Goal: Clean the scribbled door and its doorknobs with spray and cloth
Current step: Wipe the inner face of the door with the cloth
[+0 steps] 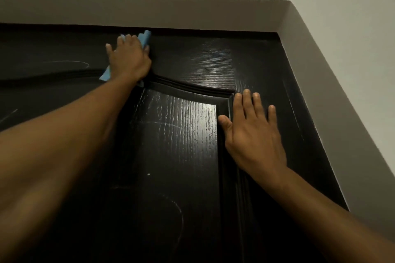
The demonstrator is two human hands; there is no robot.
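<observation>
While the left hand [128, 57] presses a blue cloth [143, 38] flat against the black door [181, 145], its fingers lie spread over the fabric rather than curled round it, close under the door's top edge. Cloth corners stick out above the fingertips and below the heel of the palm. The right hand [252, 132] lies open on the door, fingers straight and slightly apart, holding nothing; it rests on the raised moulding [224, 100] at the upper right corner of the door's recessed panel. Faint white scribbles [177, 215] show on the door: a curved line low on the panel, a thin arc [70, 62] to the left of the cloth, and a short stroke further down on the left. A grey-brown frame [320, 83] borders the door above and on the right, with a pale wall [342, 2] beyond.
</observation>
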